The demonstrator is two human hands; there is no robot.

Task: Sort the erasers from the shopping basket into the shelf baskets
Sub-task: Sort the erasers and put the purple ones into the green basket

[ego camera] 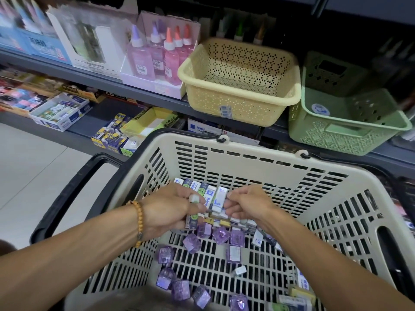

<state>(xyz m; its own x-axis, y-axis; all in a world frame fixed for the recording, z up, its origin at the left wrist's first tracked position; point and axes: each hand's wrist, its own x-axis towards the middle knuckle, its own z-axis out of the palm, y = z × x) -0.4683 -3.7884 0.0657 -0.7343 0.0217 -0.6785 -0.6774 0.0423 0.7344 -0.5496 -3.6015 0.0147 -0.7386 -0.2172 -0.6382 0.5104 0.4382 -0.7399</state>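
Left hand: grips a stack of erasers inside the shopping basket.
Right hand: pinches a white eraser, seemingly against the stack.
Shelf: cream basket, green basket.

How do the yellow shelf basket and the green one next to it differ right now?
The yellow basket is cream-yellow with small round perforations; the green basket is pale green with larger rectangular slots and a patterned front. The yellow basket shows a barcode sticker on its front wall; the green basket has a round blue-and-white label inside. The green basket sits further right and nearer the camera. Both sit on the same shelf, and neither shows any erasers inside.
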